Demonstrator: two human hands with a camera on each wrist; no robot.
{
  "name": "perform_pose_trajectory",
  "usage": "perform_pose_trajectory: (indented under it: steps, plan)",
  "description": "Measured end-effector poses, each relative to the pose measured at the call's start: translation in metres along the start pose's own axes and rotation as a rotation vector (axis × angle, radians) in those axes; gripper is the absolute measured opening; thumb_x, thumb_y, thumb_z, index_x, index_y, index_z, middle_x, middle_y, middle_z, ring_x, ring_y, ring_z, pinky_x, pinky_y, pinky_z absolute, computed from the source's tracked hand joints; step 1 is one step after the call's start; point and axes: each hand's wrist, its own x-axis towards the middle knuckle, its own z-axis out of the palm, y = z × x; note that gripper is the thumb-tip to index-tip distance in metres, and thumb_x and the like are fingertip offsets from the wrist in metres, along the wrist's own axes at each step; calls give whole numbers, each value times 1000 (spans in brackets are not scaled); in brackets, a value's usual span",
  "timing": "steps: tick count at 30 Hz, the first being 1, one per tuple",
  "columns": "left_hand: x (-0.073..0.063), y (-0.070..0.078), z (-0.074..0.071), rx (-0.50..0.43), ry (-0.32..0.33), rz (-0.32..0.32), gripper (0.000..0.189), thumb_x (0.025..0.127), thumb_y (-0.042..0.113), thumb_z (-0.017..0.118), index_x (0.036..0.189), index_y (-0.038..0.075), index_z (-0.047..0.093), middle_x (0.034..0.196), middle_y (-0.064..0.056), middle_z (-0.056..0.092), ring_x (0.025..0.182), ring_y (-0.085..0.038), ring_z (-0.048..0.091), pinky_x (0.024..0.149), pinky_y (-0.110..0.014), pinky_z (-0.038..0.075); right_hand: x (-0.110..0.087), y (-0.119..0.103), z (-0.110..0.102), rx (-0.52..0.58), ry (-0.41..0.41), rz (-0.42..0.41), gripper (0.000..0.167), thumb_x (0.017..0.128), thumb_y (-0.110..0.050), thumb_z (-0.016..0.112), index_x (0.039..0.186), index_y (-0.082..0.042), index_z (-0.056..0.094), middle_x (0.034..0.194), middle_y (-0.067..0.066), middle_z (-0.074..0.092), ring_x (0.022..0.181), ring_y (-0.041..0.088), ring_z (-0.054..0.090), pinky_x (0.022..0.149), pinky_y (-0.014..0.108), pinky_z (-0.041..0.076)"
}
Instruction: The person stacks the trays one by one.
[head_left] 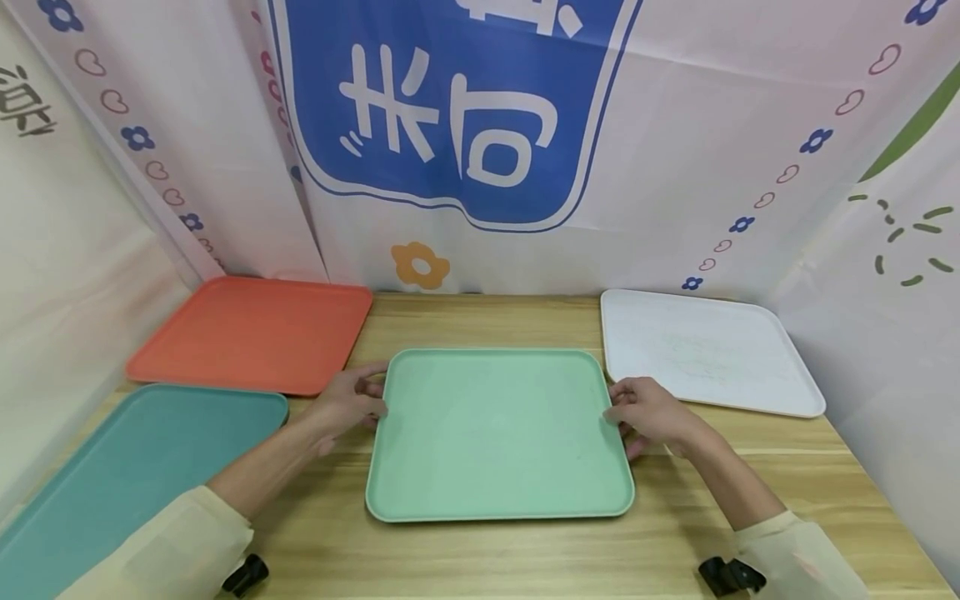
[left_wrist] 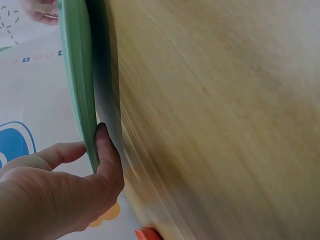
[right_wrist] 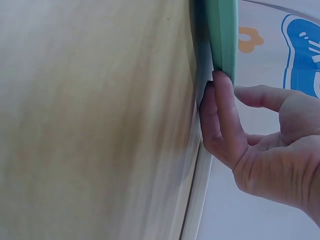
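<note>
A light green tray (head_left: 498, 433) is in the middle of the head view, its flat side facing up. My left hand (head_left: 351, 407) pinches its left edge, thumb on top and fingers underneath. On the opposite edge my right hand (head_left: 651, 412) grips the tray in the same way. Both wrist views show a gap between the tray's underside and the wooden table: in the left one the hand (left_wrist: 65, 185) has fingers below the rim (left_wrist: 80, 85), and in the right one the other hand (right_wrist: 270, 135) holds the tray's rim (right_wrist: 224, 40).
An orange-red tray (head_left: 255, 333) lies at the back left on the wooden table (head_left: 480, 558). In front of it is a teal tray (head_left: 150, 467), partly behind my left forearm. A white tray (head_left: 705, 354) lies at the back right. Printed cloth walls (head_left: 675, 167) surround the table.
</note>
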Motion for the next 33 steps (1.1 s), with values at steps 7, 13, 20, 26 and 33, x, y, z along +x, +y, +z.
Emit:
perform_pose_trajectory:
  steps: [7,13,20,26,33]
  plan:
    - [1,1,1,1,11,-15,76,90,-14,57,160,-1,31,111,-17,50,91,-24,54,73,-34,57,0,1,-1,35,-7,8,39,99,-1,59,132,16,45,93,16,61,79,25,62,57,40,63]
    - [3,0,1,5,10,-14,76,90,-15,57,160,-2,31,110,-16,50,90,-24,54,72,-34,57,0,1,-1,50,-6,9,40,100,-3,58,133,18,47,97,18,64,80,24,63,59,41,63]
    - [4,-1,0,19,-6,-1,76,89,-14,58,159,-3,31,109,-17,50,90,-24,54,73,-34,57,0,0,-1,48,11,17,37,101,-5,59,129,19,52,98,18,68,79,23,66,60,40,63]
    - [3,0,1,31,-19,13,70,93,-9,57,158,-5,33,111,-18,50,91,-24,57,73,-35,59,1,-2,-1,26,33,30,36,102,-8,61,126,17,55,96,16,68,80,22,65,62,39,64]
    - [0,2,-2,9,-35,1,61,100,2,53,156,-8,33,112,-18,49,93,-25,62,78,-36,61,0,-1,-2,31,30,33,42,102,-12,62,130,18,54,99,17,67,83,22,64,65,39,64]
